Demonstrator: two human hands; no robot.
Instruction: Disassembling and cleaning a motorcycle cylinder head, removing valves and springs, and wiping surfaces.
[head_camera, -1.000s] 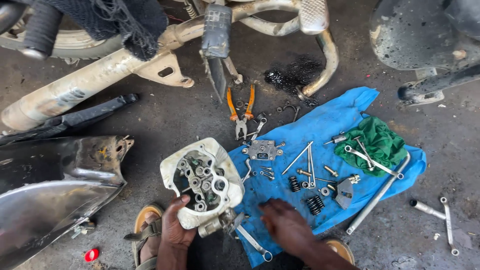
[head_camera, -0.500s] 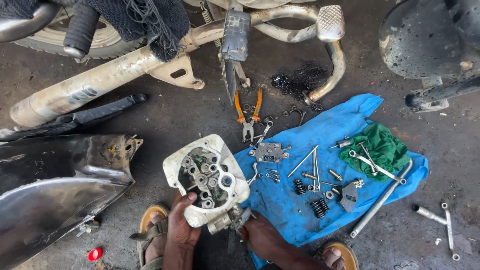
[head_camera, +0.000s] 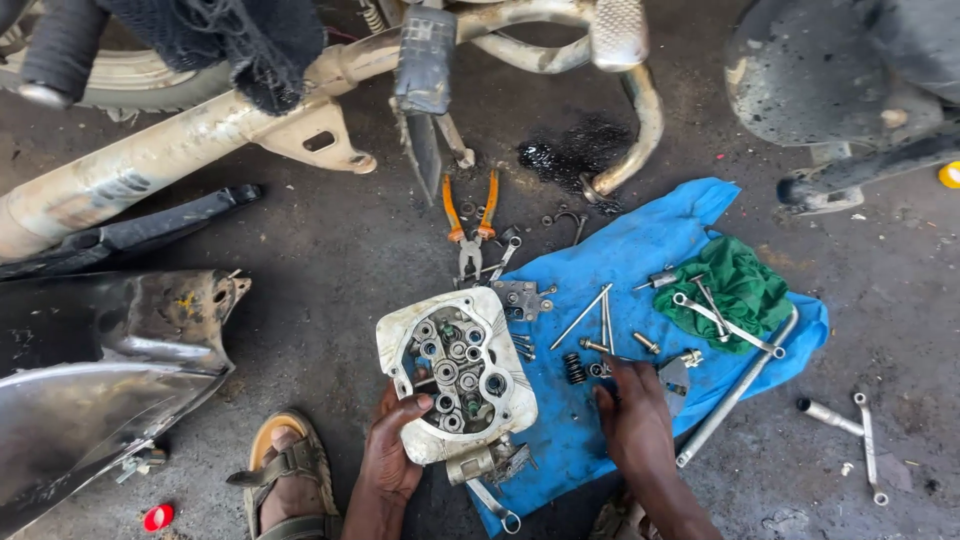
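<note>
My left hand (head_camera: 392, 455) grips the cylinder head (head_camera: 456, 372) by its lower edge; my right hand (head_camera: 633, 420), fingers loose, touches small parts on the blue cloth (head_camera: 650, 250).

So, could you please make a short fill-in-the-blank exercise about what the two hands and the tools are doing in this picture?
1. The left hand grips the white engine part by its ____ edge.
2. The right hand reaches among small parts lying on the ____ cloth.
3. The pliers on the floor have ____ handles.
4. A spanner lies across the ____ rag.

Missing words: lower; blue; orange; green
</note>
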